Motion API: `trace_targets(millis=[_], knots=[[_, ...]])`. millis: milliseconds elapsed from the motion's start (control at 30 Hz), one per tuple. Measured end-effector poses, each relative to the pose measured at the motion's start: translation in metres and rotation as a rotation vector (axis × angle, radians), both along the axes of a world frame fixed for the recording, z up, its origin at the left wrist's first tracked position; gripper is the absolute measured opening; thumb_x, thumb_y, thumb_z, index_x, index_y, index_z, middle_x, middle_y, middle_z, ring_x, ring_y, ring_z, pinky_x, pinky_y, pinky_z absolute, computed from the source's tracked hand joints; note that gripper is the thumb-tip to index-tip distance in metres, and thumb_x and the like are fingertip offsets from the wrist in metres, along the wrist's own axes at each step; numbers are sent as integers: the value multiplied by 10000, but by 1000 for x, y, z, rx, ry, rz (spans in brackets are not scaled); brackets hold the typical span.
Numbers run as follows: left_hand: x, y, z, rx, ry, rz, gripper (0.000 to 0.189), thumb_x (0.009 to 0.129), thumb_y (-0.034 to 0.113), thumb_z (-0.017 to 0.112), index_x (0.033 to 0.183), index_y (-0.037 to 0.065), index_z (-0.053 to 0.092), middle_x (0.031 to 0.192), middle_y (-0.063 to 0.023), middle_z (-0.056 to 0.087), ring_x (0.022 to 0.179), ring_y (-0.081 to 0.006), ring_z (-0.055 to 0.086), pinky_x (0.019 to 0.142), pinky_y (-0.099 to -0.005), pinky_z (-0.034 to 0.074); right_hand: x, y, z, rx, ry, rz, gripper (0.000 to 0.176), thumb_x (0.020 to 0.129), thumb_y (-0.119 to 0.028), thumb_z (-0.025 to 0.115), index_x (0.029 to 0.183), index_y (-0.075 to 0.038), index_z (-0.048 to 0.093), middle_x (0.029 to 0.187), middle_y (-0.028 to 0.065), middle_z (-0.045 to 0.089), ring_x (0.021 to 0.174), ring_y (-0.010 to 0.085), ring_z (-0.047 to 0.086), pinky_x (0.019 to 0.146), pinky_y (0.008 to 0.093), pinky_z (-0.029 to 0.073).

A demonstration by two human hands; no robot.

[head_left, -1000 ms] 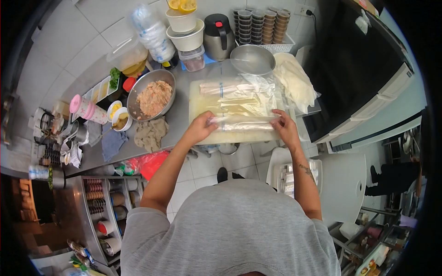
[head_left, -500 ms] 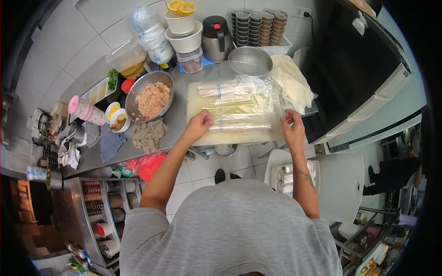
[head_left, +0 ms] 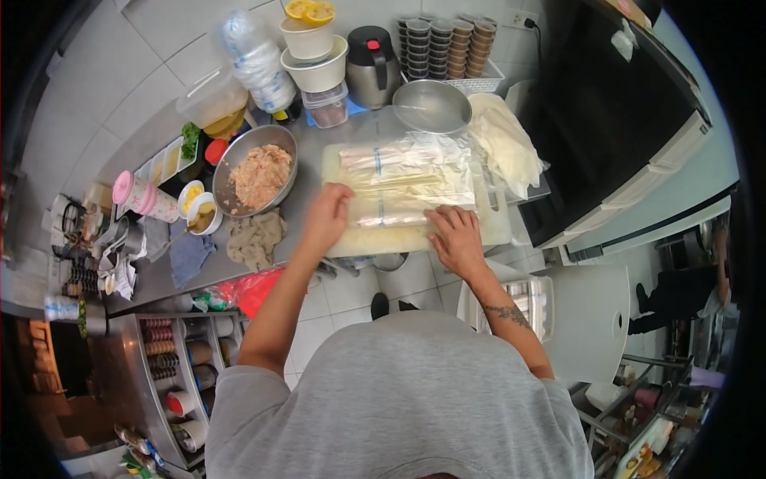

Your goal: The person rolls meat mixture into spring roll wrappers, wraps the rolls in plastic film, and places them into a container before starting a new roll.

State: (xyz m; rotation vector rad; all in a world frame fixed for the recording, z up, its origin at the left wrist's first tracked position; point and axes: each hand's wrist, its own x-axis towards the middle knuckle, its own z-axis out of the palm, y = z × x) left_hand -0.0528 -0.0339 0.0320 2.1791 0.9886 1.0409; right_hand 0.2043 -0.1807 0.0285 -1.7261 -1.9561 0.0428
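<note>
From where I stand, the right hand [head_left: 455, 237] lies flat, fingers spread and released, pressing down on the near wrapped roll [head_left: 391, 219]. That roll sits just past its fingertips on the front strip of the cutting board [head_left: 496, 225], close to the edge nearest the person. The left hand [head_left: 327, 214] covers the roll's other end, fingers bent down over the plastic film [head_left: 427, 172]; whether they pinch the film or only press it I cannot tell. The risk I see is the film. It lies loose and crinkled just beyond both sets of fingertips, draped over the farther rolls [head_left: 375, 154], so a drag of either palm could lift it and disturb them. Pressed too hard, the soft roll (it looks no firmer than the filling in the steel bowl [head_left: 257, 172] out past the left fingers) could squash or split. A shove back toward the wrists might also tip it off the board's front edge.
</note>
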Motion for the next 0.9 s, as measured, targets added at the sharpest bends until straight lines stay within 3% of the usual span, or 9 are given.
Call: trace_targets(millis=[100, 200, 367, 433, 533, 633, 733, 833, 900], knots=[[15, -22, 10, 202, 324, -205, 223, 809, -32, 531, 989, 66, 620, 942, -144, 577, 881, -359, 568, 789, -424, 464, 0, 1, -1, -11, 14, -23, 421, 825, -184, 668, 1237, -152, 587, 1226, 83, 548, 1180, 295, 470, 1024, 480, 322], [19, -7, 8, 0, 400, -174, 197, 828, -20, 509, 978, 38, 623, 940, -150, 592, 939, -355, 575, 831, -472, 448, 4, 4, 2, -57, 38, -9, 416, 829, -213, 671, 1235, -160, 597, 1225, 92, 553, 1170, 287, 481, 1023, 479, 324], [34, 86, 14, 168, 267, 104, 232, 808, 10, 511, 1004, 36, 633, 984, -189, 610, 979, -381, 571, 869, -483, 448, 8, 6, 7, -58, 44, 16, 419, 836, -236, 671, 1238, -146, 597, 1200, 108, 565, 1144, 280, 499, 1010, 464, 337], [44, 117, 18, 255, 451, 267, 277, 806, -26, 475, 1035, 7, 626, 981, -198, 625, 930, -398, 599, 824, -461, 481, 8, 7, 7, -44, 69, 4, 412, 837, -233, 670, 1231, -136, 602, 1195, 112, 566, 1137, 285, 501, 1004, 455, 343], [46, 191, -30, -166, 286, 22, 317, 810, -45, 444, 1074, -12, 616, 914, -177, 646, 774, -348, 632, 718, -437, 501, 4, 8, 15, -6, 139, -47, 383, 844, -212, 661, 1212, -118, 612, 1190, 114, 568, 1133, 296, 500, 999, 440, 353], [51, 196, -3, -639, -68, -154, 287, 829, -4, 469, 1062, 2, 638, 837, -124, 666, 692, -238, 640, 680, -366, 515, 7, 9, 16, 75, 186, -105, 339, 857, -184, 644, 1186, -103, 622, 1176, 115, 577, 1130, 306, 500, 996, 428, 363], [46, 201, -3, -810, -44, -146, 268, 817, 37, 553, 1069, 11, 639, 816, -89, 666, 722, -163, 641, 693, -308, 516, 15, 14, 14, 105, 174, -127, 293, 867, -166, 630, 1150, -91, 635, 1138, 112, 597, 1110, 305, 511, 979, 420, 377], [46, 200, -19, -282, 425, -245, 234, 796, 50, 597, 1018, -1, 651, 826, -97, 669, 727, -161, 640, 692, -306, 511, 17, 20, 15, 93, 157, -74, 256, 868, -164, 628, 1111, -86, 652, 1079, 102, 612, 1056, 294, 532, 930, 414, 404], [47, 198, -21, -328, 421, -250, 218, 847, 35, 575, 1048, -9, 648, 854, -67, 670, 773, -148, 625, 719, -284, 497, 14, 31, 19, 73, 161, -57, 240, 865, -163, 629, 1090, -85, 662, 1034, 93, 617, 1009, 284, 546, 894, 409, 419]])
